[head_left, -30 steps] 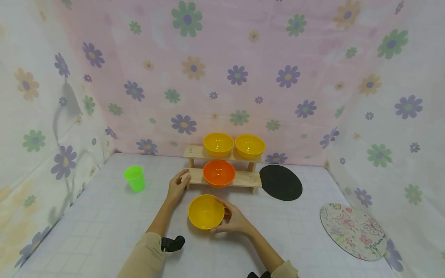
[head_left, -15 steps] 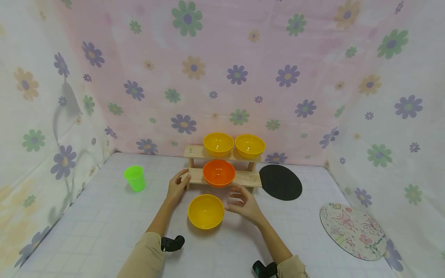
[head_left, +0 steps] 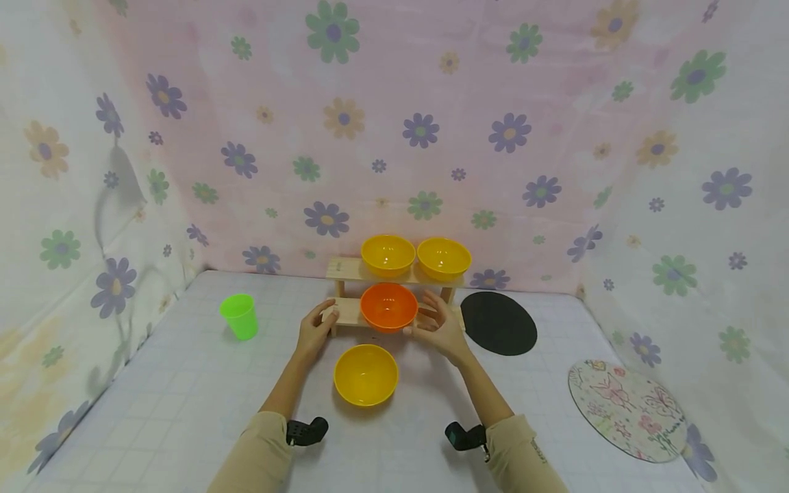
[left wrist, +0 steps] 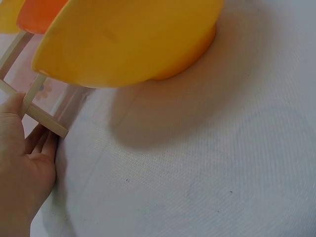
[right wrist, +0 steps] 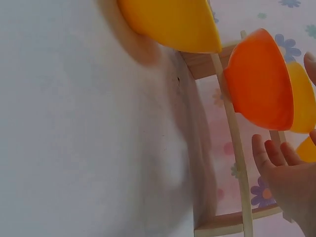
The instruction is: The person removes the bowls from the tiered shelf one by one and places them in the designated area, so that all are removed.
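An orange bowl (head_left: 388,308) sits on the lower step of a two-tier wooden stand (head_left: 350,312). My left hand (head_left: 312,335) holds the left end of that step; in the left wrist view its thumb lies along the wood and the fingers go behind the leg. Just right of the orange bowl is my right hand (head_left: 445,333), fingers spread and loosely bent. The right wrist view shows its fingertips (right wrist: 257,143) a small gap away from the bowl's side. A yellow bowl (head_left: 366,375) stands on the table in front of the stand, between my forearms.
Two more yellow bowls (head_left: 387,255) stand side by side on the upper step. A green cup (head_left: 239,317) is at the left. On the right lie a black round mat (head_left: 499,324) and a round board with drawings (head_left: 625,411). Flowered cloth (head_left: 394,150) encloses the back and sides.
My right hand has let go of the yellow bowl on the table and moved up and right, to beside the orange bowl. The left hand has stayed at the stand.
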`<state>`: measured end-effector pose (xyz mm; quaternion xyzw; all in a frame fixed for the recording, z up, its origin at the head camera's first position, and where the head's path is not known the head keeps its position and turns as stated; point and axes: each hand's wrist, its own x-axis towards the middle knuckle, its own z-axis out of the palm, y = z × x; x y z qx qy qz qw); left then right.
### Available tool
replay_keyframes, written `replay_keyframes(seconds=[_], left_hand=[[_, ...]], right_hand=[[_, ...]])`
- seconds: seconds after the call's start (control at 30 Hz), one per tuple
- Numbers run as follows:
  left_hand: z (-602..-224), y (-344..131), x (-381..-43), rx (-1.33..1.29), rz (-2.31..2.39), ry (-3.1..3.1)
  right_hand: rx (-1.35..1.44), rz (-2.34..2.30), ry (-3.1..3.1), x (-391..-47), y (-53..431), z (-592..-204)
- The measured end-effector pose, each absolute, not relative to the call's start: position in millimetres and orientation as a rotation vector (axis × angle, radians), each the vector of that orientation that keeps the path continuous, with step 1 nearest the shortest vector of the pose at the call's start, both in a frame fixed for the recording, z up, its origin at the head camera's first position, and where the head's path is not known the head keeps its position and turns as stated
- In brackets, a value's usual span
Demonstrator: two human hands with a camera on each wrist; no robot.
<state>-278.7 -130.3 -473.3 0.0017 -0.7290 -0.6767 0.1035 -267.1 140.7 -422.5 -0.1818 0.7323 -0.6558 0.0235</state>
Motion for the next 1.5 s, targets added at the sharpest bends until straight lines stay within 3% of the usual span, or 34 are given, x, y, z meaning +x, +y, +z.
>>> replay_keyframes(seconds=[0.4, 0.73, 1.5], left_hand=[[-473.3, -131.7, -278.2, -0.015, -1.996, -2.15], [-499.6, -138.0, -299.9, 0.032, -2.003, -2.173], [-502.5, -140.1, -300.1, 0.039, -2.004, -2.218]], right_hand=[[-0.619, -1.924, 2.284, -277.3, 124.3, -429.2], [-0.556, -1.864, 2.324, -277.9, 121.0, -427.0], [-0.543, -1.894, 2.38, -251.9, 145.4, -422.4]])
